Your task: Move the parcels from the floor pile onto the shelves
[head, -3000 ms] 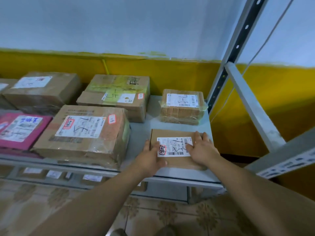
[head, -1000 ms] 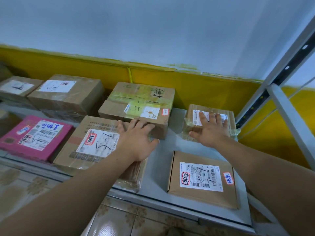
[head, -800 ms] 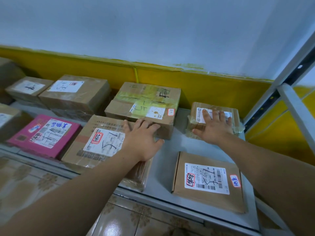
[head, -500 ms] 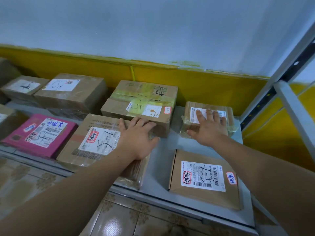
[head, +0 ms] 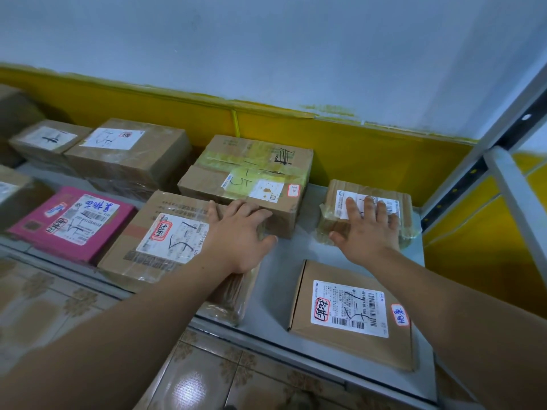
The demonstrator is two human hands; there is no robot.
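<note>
The parcels (head: 352, 313) are matt brown cardboard, several wrapped in glossy clear tape, with paper labels. The shelf (head: 275, 291) is smooth grey painted metal; the floor tiles (head: 201, 383) shine.

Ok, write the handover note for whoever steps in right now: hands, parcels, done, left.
Left hand: open, flat on the front taped box, fingertips at the box behind.
Right hand: open, flat on the small wrapped parcel at the back right.
Done: flat parcel lies on the shelf front right, label up; neither hand touches it.
Left: floor pile is out of view, so check it and shelve what remains.
</note>
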